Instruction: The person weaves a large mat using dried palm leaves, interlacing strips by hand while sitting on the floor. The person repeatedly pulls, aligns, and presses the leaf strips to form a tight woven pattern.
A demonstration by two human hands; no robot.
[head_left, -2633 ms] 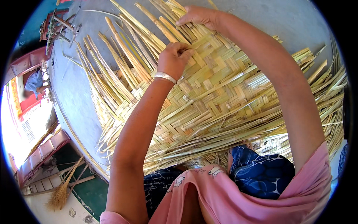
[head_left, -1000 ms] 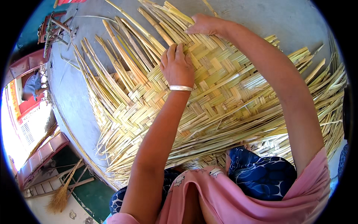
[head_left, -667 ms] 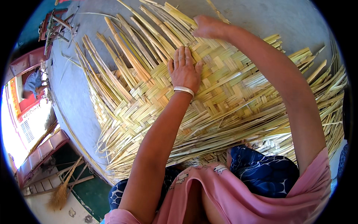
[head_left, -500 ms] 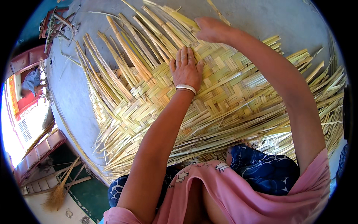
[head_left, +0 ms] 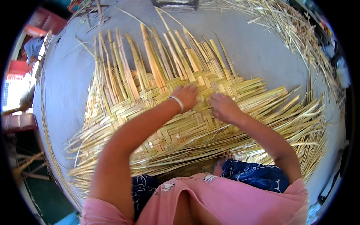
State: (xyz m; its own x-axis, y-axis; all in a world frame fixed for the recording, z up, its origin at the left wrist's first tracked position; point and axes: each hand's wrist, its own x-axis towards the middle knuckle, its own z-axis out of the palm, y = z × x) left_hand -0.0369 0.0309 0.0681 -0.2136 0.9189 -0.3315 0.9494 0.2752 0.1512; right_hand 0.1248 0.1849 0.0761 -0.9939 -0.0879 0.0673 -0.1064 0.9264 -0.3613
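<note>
The work in hand appears to be plaiting: flat, pale yellow-green split-reed strips are being worked into a broad herringbone-woven mat (head_left: 204, 120) that lies on the smooth grey floor (head_left: 258, 50) in front of the person. The left hand (head_left: 186, 96), palm down with a silvery-white round bangle (head_left: 177, 103) at its wrist, lies over the weave near its far edge. The right hand (head_left: 224, 107) is just beside it, across a narrow gap, its fingers bent over the mat. Both are slightly blurred, and it cannot be told whether either pinches a strip.

Beyond the far edge, long tan, stiff unwoven reed ends (head_left: 152, 62) fan outward; slender yellow-green loose strips (head_left: 180, 156) run along the near side. The next move, as judged, calls for fingertips to separate neighbouring strips, pass one over and under, then press it snugly against the finished rows without splitting it.
</note>
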